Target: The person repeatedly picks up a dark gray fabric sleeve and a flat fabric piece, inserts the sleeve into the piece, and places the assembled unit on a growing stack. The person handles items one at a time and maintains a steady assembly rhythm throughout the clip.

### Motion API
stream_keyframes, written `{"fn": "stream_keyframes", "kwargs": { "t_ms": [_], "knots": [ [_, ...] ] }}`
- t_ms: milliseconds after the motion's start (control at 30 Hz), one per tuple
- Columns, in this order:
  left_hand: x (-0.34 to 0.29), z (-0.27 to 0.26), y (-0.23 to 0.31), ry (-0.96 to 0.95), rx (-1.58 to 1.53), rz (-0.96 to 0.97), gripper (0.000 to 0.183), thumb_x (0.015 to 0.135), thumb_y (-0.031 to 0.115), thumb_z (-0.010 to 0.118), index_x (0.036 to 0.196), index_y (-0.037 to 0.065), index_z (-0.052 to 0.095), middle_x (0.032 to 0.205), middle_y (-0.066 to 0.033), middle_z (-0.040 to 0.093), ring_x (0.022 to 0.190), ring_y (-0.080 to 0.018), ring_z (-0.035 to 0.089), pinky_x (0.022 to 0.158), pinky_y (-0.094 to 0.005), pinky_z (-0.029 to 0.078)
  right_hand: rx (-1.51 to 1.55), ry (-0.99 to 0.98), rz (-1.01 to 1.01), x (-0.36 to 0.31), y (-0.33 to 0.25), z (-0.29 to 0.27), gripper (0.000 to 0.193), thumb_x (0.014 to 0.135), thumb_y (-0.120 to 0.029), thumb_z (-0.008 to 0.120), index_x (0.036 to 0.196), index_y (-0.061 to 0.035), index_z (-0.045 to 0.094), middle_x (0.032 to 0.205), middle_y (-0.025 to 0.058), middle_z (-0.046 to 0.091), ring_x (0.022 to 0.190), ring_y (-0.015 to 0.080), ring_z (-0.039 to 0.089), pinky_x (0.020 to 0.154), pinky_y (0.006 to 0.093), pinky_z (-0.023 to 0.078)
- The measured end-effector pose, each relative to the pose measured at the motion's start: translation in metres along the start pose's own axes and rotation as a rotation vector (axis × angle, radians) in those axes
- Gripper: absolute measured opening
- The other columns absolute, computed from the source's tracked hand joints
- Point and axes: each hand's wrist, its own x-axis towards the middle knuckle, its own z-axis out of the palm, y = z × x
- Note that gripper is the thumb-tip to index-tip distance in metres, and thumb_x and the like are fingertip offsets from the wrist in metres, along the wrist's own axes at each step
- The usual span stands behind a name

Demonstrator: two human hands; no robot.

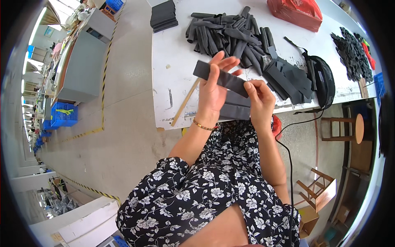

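The right hand pinches one end of the dark strip; the left hand lightly holds it nearer the other, thumb in front, fingers loosely spread behind. Keeping it flat and untwisted seems best. It spans both grips mid-frame, below the dark pile.

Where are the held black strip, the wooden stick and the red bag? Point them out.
Black strip (231, 82): head view, middle of its flat face.
Wooden stick (185, 102): head view, about midway along its length.
Red bag (295, 15): head view, middle of its visible side.
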Motion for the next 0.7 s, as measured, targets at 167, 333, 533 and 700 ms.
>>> {"fn": "stream_keyframes", "kwargs": {
  "t_ms": [167,333,533,700],
  "knots": [
    [0.002,-0.038,0.012,0.093,-0.004,0.006,0.024,0.092,0.019,0.067,0.109,0.004,0.061,0.098,-0.0109,0.07,0.096,-0.0275,0.068,0.09,-0.0448,0.055,-0.277,0.063,-0.343,-0.007,-0.013,0.004,0.006,0.083,-0.001,0.073,0.089,-0.0011,0.071,0.075,0.0048,0.065,0.069,0.0138,0.058,0.066,0.0261,0.045],
    [0.0,-0.038,0.015,0.156,-0.077,0.008,0.024,0.092,0.017,0.066,0.111,0.002,0.061,0.099,-0.0128,0.069,0.096,-0.0281,0.067,0.091,-0.0452,0.055,-0.22,0.012,-0.141,-0.006,-0.008,-0.002,0.012,0.085,-0.009,0.073,0.088,0.0018,0.071,0.077,0.0035,0.066,0.068,0.0112,0.058,0.064,0.0259,0.046],
    [-0.002,-0.035,0.001,0.247,0.125,0.063,0.026,0.097,0.016,0.059,0.112,-0.004,0.059,0.107,-0.0199,0.066,0.099,-0.0323,0.066,0.09,-0.0459,0.055,0.099,-0.17,0.263,-0.004,-0.003,-0.002,0.034,0.091,-0.012,0.066,0.117,0.0067,0.055,0.077,0.0093,0.067,0.07,0.013,0.065,0.063,0.025,0.053],
    [0.003,-0.045,-0.002,0.286,0.081,-0.064,0.025,0.098,0.016,0.058,0.11,-0.006,0.058,0.107,-0.0213,0.065,0.099,-0.0344,0.066,0.091,-0.0468,0.055,0.0,-0.32,0.344,-0.004,0.006,-0.011,0.022,0.092,-0.013,0.065,0.102,0.004,0.056,0.076,0.0124,0.067,0.061,0.016,0.063,0.059,0.0273,0.052]
  ]
}}
